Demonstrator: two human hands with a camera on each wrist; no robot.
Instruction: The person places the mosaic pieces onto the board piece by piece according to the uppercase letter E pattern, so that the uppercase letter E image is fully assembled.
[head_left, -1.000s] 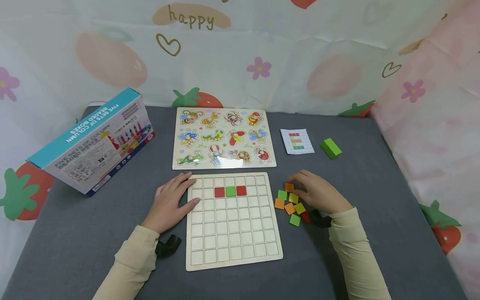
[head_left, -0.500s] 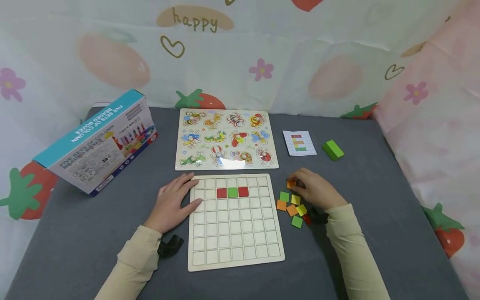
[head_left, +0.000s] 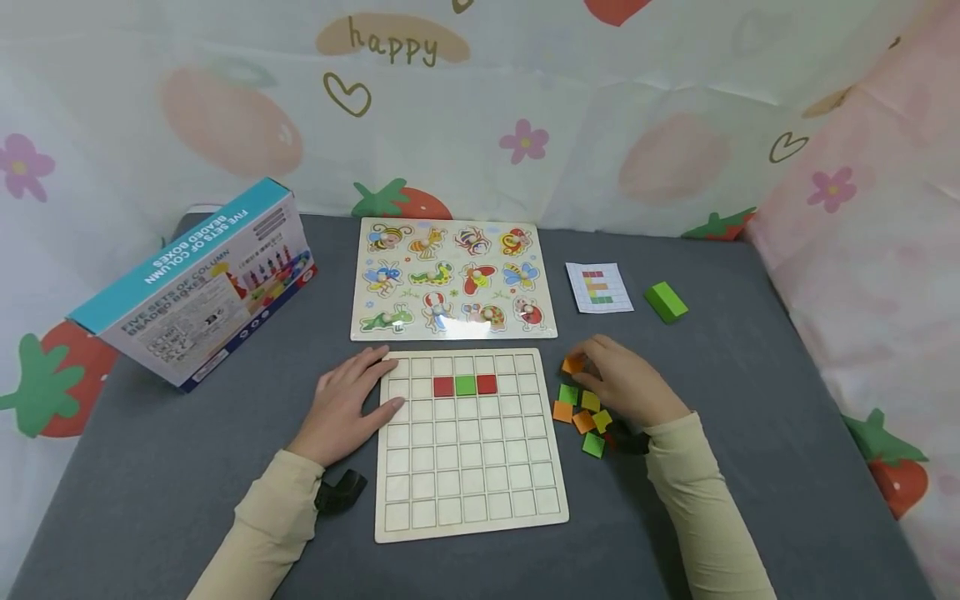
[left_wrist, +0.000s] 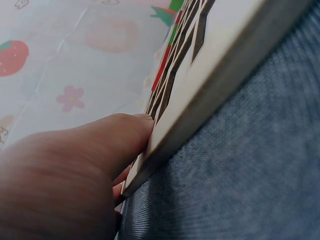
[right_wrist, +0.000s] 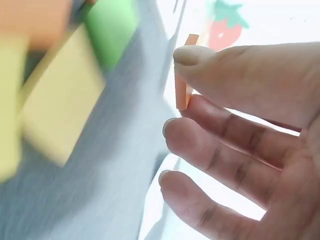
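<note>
Between thumb and forefinger, my right hand [head_left: 630, 382] pinches an orange square tile [right_wrist: 181, 90], held just above the cloth beside the grid board's upper right corner. Below that hand lie loose tiles, among them a green tile [head_left: 568, 393], a yellow tile [head_left: 590, 401] and an orange tile [head_left: 562, 412]. My left hand [head_left: 341, 408] rests on the left edge of the wooden grid board [head_left: 470, 533], thumb and fingertips on its rim. In the board's second row sit a red tile [head_left: 444, 386], a green tile [head_left: 465, 385] and another red tile [head_left: 487, 383], side by side.
Behind the grid board lies an insect picture board [head_left: 453, 279]. A small pattern card [head_left: 600, 288] with coloured squares lies to its right, then a green block [head_left: 666, 302]. A cardboard box [head_left: 195, 287] stands at the left. A printed curtain [head_left: 562, 92] hangs behind the table.
My right hand has lifted the orange tile from the top of the loose tiles and moved slightly left with it. My left hand stays on the board's edge.
</note>
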